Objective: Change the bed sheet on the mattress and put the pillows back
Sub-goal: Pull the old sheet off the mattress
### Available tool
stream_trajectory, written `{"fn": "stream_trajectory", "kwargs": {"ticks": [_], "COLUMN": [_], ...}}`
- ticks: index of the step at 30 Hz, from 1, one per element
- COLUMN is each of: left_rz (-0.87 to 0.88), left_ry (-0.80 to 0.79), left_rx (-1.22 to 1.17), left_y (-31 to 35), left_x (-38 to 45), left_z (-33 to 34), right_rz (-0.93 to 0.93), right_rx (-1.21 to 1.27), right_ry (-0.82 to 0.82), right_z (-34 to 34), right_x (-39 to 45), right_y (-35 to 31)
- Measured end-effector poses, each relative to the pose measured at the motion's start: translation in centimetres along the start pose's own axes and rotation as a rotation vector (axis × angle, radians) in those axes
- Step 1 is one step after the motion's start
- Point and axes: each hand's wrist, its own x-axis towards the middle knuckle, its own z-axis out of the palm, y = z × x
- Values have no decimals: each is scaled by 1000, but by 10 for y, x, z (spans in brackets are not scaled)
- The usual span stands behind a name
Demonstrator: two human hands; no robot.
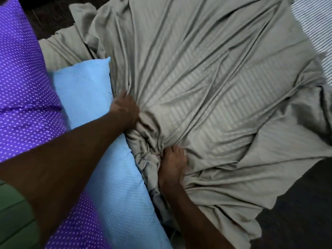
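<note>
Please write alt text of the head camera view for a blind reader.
Two hands, left hand and right hand, grip a bunched grey striped bed sheet beside a light blue pillow and a purple dotted pillow.

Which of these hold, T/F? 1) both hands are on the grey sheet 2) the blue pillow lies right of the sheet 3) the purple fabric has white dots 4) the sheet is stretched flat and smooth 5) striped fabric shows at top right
1) True: the left hand and the right hand both grip bunched folds of the grey sheet.
2) False: the blue pillow lies left of the sheet, against its gathered edge.
3) True: the purple fabric has white dots.
4) False: the sheet is creased, with folds fanning out from the hands.
5) True: striped fabric shows there.
</note>
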Motion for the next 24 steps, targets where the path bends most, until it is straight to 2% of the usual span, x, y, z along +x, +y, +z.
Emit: {"fn": "stream_trajectory", "kwargs": {"ticks": [1, 3, 4, 5, 6, 8, 10, 12, 16, 18, 21, 23, 24], "left_rz": [-28, -73, -69, -43, -1, 103, 175, 179, 280, 354, 222, 64, 25], "left_ry": [-55, -104, -73, 22, 178, 445, 499, 494, 599, 516, 246, 153, 195], "left_rx": [67, 115, 116, 100, 62, -81, -210, -249, -215, -190, -128, -189, -204], "left_y": [0, 3, 6, 8, 10, 16, 21, 23, 21, 19, 15, 17, 20], "left_x": [-4, -7, -7, -9, -8, -2, 2, 3, 2, -1, -7, -9, -8], "left_z": [-1, -6, -10, -13, -14, -5, 2, 10, 13, 8, -4, -6, -3], "right_rz": [-57, -183, -207, -184, -146, -42, 60, 28, -46, -132, -298, -183, -71], "right_rx": [24, 64, 108, 150, 173, 95, -46, -128, -112, -73, -6, 187, 287], "right_ry": [-100, -455, -614, -679, -626, -262, -30, 56, 71, -13, -267, -367, -325], "right_z": [-5, -18, -24, -29, -34, -35, -28, -16, -7, -2, -6, -17, -18], "right_x": [4, 13, 18, 21, 23, 21, 13, 6, 4, -1, -15, -18, -18], "right_y": [-3, -5, -2, 0, 3, 12, 22, 24, 23, 23, 18, 13, 13]}}
